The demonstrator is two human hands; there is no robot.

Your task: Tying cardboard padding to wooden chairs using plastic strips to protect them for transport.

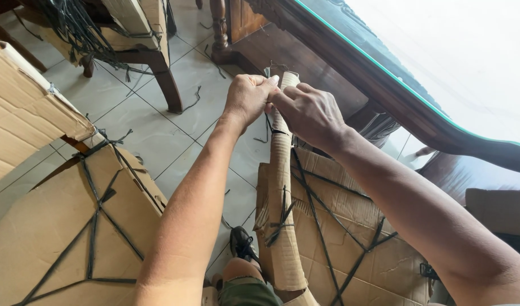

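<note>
A cardboard-wrapped leg (281,187) of a furniture piece stands nearly upright in the middle of the view, its top end at the fingertips of both hands. The left hand (247,97) is clenched around the dark plastic strap (268,72) at the top of this leg, thumb pressed against the cardboard. The right hand (310,112) closes on the same top end from the other side, its fingers curled over the wrapping and touching the left hand. More strap runs down the leg and is knotted halfway along it. Just right of the leg lies a flat cardboard-wrapped panel (350,226) crossed by straps. Left of the leg, across a strip of pale tiled floor (152,136), sits another cardboard-covered piece (62,226) bound with straps in a star pattern. Beyond the leg, a carved wooden bench with a glass top (384,62) fills the upper right. Below the leg, a black shoe (241,242) rests on the floor.
</note>
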